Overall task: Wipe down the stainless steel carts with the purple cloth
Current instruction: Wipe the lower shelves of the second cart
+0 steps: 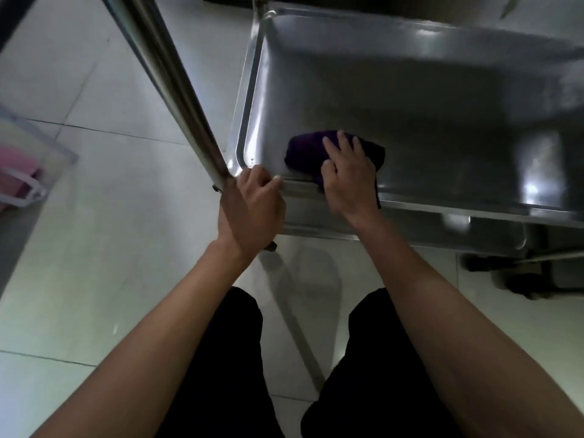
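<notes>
A stainless steel cart shelf (410, 99) with a raised rim fills the upper right. The purple cloth (305, 151) lies bunched on the shelf near its front left corner, partly draped over the front rim. My right hand (349, 175) presses flat on the cloth with fingers spread and fairly straight. My left hand (251, 210) grips the shelf's front left corner, fingers curled over the rim beside the cart's upright post (170, 86).
Pale floor tiles (110, 248) surround the cart. A clear plastic bin (28, 153) with pink contents sits at the left edge. A dark wheeled base (521, 273) stands under the cart at the right. My legs in black trousers are below.
</notes>
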